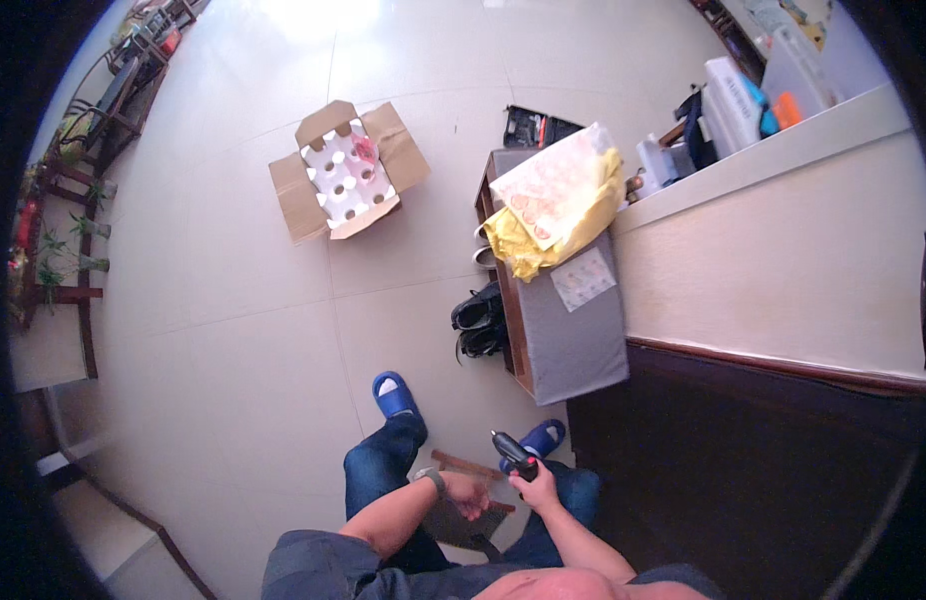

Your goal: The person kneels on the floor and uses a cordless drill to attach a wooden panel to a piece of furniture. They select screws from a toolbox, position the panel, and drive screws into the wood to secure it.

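In my right hand (539,488) is a black cordless screwdriver (513,452), its slim metal tip pointing up and to the left, away from me. The fingers wrap around its handle, above my right knee. My left hand (467,495), with a watch (433,478) at the wrist, hangs between my knees with its fingers loosely apart and nothing visible in them. Under and beside it is a small wooden frame (468,465) with a dark seat, partly hidden by my arm and legs.
On the floor ahead stands an opened cardboard box (408,150) with a white holed insert. A grey-topped bench (573,345) on the right carries a yellow bag (583,235). Black shoes (478,310) lie beside it, and an open tool case (528,127) lies behind it.
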{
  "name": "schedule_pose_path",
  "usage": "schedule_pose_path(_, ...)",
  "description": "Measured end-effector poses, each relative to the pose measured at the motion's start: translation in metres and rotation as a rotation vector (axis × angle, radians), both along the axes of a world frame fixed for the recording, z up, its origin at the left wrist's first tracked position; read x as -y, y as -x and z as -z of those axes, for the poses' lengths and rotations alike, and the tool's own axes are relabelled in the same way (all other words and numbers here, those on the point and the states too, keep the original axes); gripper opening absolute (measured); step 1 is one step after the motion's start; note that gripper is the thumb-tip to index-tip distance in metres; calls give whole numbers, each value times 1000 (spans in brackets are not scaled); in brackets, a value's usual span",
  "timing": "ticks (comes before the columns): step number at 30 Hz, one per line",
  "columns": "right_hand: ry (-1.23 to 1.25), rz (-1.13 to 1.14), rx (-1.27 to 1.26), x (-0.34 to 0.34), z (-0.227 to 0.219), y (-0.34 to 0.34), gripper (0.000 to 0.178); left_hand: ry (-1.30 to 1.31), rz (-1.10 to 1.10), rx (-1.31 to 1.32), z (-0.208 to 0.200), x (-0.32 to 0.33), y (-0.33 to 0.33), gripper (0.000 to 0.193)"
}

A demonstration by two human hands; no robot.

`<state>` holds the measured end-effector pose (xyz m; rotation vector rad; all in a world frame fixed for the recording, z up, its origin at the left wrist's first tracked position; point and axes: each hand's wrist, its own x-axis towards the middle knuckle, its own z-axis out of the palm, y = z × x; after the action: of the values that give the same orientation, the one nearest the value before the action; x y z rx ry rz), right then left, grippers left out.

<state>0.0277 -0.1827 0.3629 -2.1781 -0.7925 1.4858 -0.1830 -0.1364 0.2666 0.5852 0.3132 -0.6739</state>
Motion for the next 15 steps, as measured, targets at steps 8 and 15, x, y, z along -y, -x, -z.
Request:
schedule_pose_path(8,-52,193,83,53,-229,-43,20,75,-637,-155,-228,-67,88,18)
schedule_pose_path(15,-247,880,118,73,-360,26,22,-404,-1050,-492,-279,-93,213,20)
